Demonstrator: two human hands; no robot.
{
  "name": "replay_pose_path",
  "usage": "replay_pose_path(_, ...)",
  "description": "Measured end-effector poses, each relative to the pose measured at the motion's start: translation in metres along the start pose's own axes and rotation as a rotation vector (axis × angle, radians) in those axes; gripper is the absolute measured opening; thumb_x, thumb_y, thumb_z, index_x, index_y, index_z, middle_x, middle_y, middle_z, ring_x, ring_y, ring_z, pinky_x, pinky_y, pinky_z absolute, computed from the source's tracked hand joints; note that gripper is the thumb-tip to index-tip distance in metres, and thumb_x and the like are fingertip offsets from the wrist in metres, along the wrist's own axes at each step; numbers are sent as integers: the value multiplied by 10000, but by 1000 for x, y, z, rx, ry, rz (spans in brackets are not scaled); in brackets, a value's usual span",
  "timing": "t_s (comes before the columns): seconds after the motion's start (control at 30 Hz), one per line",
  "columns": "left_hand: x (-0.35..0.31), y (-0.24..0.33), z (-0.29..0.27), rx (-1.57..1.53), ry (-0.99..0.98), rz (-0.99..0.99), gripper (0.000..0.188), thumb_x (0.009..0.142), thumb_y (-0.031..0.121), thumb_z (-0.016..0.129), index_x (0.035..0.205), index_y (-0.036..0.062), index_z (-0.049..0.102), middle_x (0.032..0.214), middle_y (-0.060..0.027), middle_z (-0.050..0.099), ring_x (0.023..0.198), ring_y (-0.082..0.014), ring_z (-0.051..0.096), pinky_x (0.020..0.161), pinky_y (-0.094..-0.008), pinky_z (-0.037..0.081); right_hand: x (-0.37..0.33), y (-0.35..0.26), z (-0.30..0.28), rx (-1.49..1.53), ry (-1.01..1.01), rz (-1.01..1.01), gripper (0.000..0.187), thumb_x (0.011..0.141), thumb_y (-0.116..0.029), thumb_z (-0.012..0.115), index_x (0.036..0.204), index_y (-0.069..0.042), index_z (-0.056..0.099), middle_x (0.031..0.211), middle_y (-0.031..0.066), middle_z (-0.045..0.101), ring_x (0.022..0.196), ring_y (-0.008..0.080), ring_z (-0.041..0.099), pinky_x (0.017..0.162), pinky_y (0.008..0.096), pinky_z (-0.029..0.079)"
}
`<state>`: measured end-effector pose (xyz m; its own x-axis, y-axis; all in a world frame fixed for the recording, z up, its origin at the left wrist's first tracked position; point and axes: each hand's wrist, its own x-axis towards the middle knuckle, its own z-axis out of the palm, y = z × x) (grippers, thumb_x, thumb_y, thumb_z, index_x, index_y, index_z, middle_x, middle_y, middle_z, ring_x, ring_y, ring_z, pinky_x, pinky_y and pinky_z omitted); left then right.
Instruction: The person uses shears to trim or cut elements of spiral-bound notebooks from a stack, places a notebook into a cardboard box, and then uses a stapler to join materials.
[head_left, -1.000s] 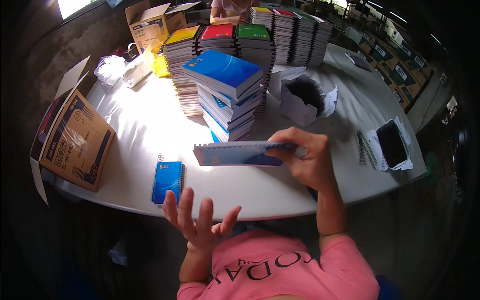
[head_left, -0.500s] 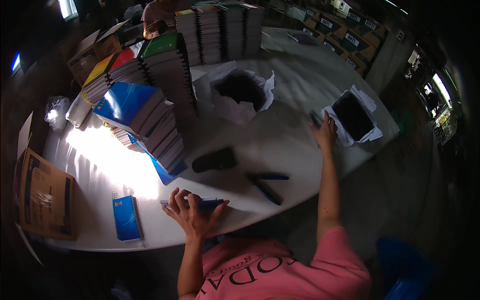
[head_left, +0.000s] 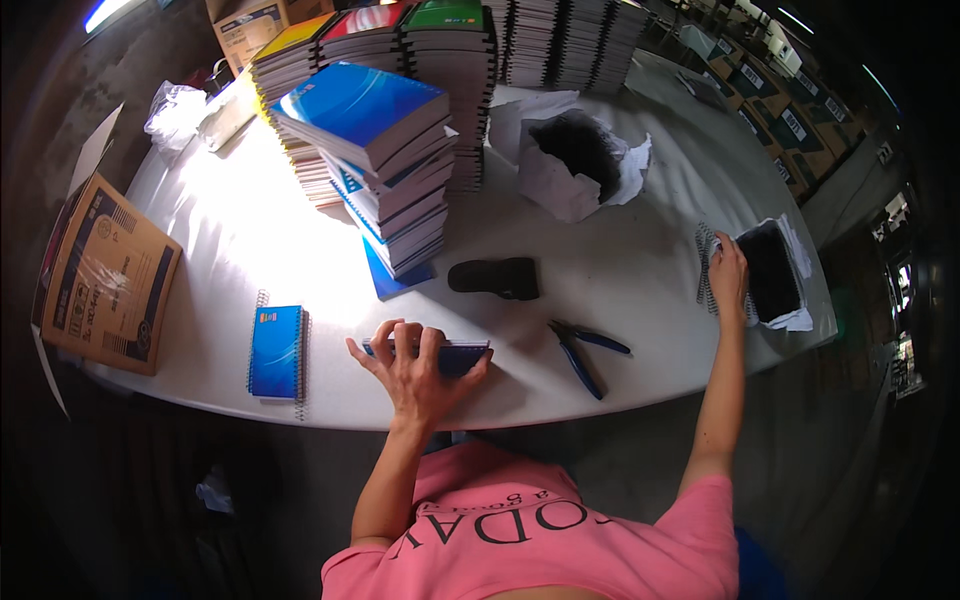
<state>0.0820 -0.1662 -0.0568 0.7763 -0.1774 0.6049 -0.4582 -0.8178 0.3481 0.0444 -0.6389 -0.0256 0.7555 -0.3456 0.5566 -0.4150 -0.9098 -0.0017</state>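
My left hand (head_left: 412, 372) grips a small blue-covered notebook (head_left: 462, 357) near the table's front edge, thumb at its right end and fingers bent over its top. Out to the right, my right hand (head_left: 730, 272) has its fingers closed on a wire spiral coil (head_left: 706, 262), beside a paper-lined container with a dark inside (head_left: 772, 268). Left of my left hand lies another blue notebook (head_left: 276, 352), with a coil along its side. Blue-handled cutting pliers (head_left: 580, 358) rest with handles spread between my hands. Behind them is a dark, elongated object (head_left: 494, 278).
A leaning stack of blue notebooks (head_left: 365, 115) stands mid-left, with taller yellow, red and green-covered stacks (head_left: 445, 60) behind it. Torn white paper surrounds a dark opening (head_left: 580, 160) farther back. An open cardboard box (head_left: 115, 275) stands at the left; more cartons (head_left: 790, 120) are stacked far right.
The view has shifted, so the table sits higher and farther right in the picture. My left hand keeps its grip on the notebook; my right hand stays at the coils beside the container.
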Motion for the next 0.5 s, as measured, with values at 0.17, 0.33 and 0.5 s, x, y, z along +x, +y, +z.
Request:
replay_pose_path(0.17,-2,2,-7,10,-7,-22,538,526,564,779,803,149,576,984,-77,475,1135,-328,380,937,-732,118,-1,-39,-18,19,-112,3,472,823,24,486,1277,-103,509,1022,173,529,953,345,546,844,423,444)
replay_pose_path(0.33,-6,2,2,11,50,-51,526,525,523,798,786,136,556,965,-72,463,1098,-308,388,949,-690,141,-45,-196,-89,729,-533,-279,528,902,-92,502,1405,-207,395,940,114,444,810,248,489,788,331,426)
replay_pose_path(0.5,-6,-2,4,-58,56,-29,471,552,505,758,800,157,558,962,-29,489,1077,-268,410,925,-685,158,-88,-254,-84,1048,-501,-341,303,833,-145,654,1136,-151,655,862,74,568,782,217,522,745,328,450)
